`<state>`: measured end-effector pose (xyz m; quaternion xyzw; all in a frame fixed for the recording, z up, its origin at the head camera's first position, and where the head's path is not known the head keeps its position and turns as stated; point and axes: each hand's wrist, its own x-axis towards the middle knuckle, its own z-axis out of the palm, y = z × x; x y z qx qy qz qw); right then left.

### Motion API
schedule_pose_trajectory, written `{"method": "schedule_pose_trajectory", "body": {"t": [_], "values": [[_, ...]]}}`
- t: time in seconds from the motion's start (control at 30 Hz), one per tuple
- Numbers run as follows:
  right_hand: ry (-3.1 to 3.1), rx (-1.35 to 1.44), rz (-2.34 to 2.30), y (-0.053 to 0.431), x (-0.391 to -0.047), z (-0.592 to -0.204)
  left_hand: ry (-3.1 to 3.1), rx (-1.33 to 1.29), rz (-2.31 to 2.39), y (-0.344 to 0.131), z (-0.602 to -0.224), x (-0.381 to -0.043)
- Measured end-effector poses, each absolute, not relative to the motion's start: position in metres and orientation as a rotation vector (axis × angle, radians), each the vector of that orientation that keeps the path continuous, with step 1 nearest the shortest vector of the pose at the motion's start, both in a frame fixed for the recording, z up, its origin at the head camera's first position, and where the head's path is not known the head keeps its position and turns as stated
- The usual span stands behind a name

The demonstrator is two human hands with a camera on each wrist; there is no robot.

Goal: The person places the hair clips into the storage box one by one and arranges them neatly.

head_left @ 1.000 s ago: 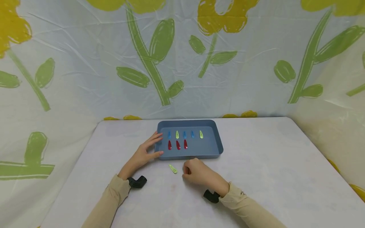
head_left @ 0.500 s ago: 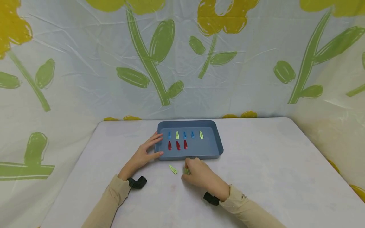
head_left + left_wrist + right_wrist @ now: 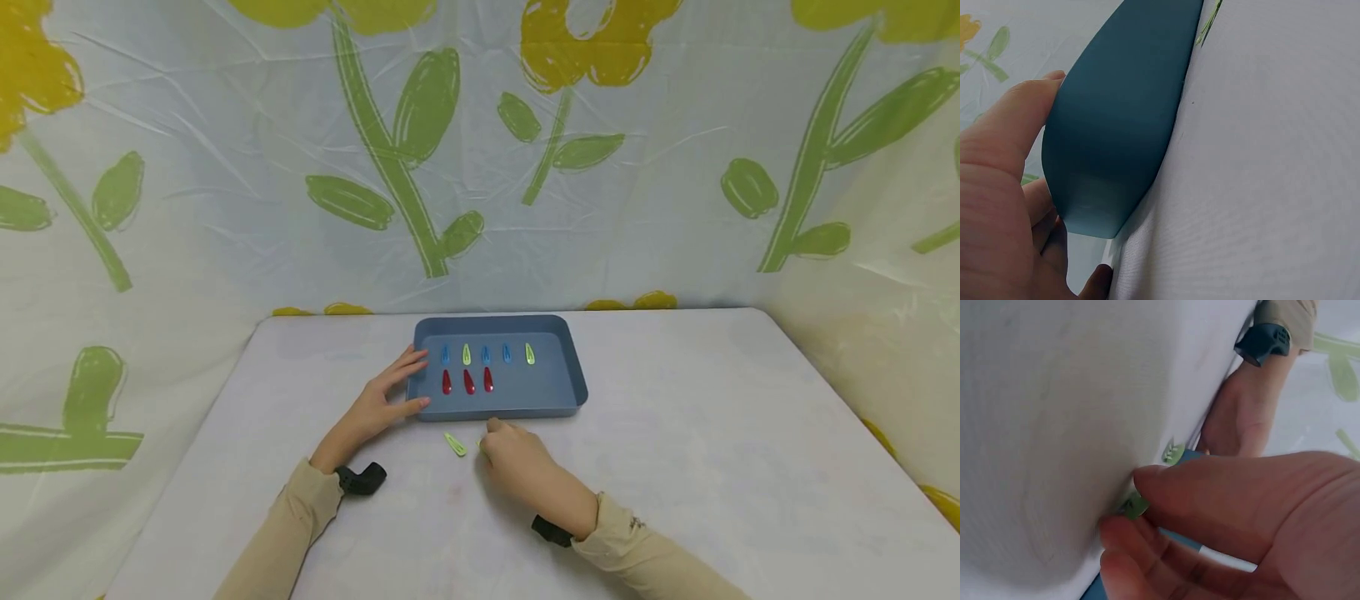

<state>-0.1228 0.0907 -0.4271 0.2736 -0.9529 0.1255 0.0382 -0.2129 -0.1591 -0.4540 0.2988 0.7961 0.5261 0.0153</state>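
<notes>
My left hand (image 3: 372, 407) rests at the left side of a blue-grey tray (image 3: 542, 387), its spread fingers and thumb reaching over the rim. In the left wrist view the thumb lies against the top edge of the tray wall (image 3: 1116, 125). Just in front of the tray, my right hand (image 3: 522, 468) pinches a small green hair clip (image 3: 1137, 506) between thumb and index finger, low over the table. Most of that clip is hidden by the fingers in the head view. A second green hair clip (image 3: 454, 444) lies on the table between the hands.
Inside the tray, an upper row mixes blue hair clips (image 3: 506, 354) and green hair clips (image 3: 529, 354). Below it sit three red hair clips (image 3: 468, 382). A white cloth covers the table (image 3: 712, 417); a flower-print curtain (image 3: 637, 225) hangs behind.
My right hand has turned and shifted slightly left, and the green hair clip now shows at its fingertips. The left hand, the tray and the other clips have stayed put.
</notes>
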Motion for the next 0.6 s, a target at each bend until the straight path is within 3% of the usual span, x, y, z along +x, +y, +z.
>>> {"method": "schedule_pose_trajectory", "body": {"t": [0.33,0.6], "values": [[-2.845,0.943,0.110,0.087,-0.117,-0.426,2.479,0.939,1.643,-0.159,-0.453,-0.212],[-2.941,0.989,0.214,0.091,-0.114,-0.417,2.483,0.942,1.642,-0.159,-0.453,-0.212]]}}
